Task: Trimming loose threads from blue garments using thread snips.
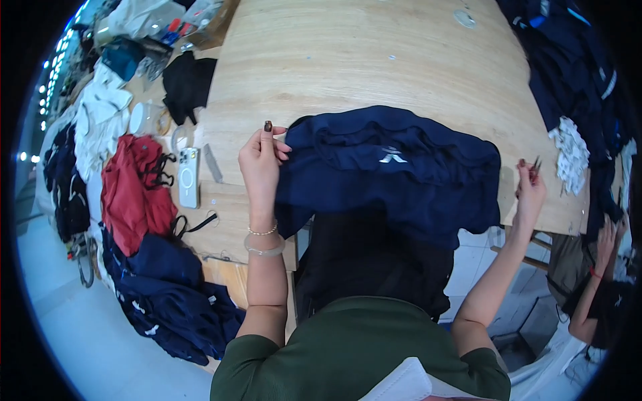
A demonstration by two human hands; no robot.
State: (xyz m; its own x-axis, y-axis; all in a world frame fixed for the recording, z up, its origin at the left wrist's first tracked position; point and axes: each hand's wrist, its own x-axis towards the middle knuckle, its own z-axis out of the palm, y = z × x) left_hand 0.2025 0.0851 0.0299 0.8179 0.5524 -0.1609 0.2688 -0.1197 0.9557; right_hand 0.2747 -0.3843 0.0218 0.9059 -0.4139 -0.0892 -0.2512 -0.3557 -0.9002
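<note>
A navy blue garment (428, 184) with a gathered waistband and a small white mark lies across the table's near edge and hangs over my lap. At its left end is my left hand (263, 157), thumb raised and fingers curled close to the cloth. Whatever is between those fingertips is too small to make out. My right hand (530, 192) is off the garment's right side, fingers closed around a small dark pointed tool (538, 162); its exact kind does not show clearly.
Left of the garment, a white phone (189, 178), a grey strip (212, 163) and a red cloth (137, 190) lie on the table (374, 60). Navy clothes (170, 291) are heaped below. At right are white scraps (570, 155), more navy garments (568, 80) and another person's hand (606, 239).
</note>
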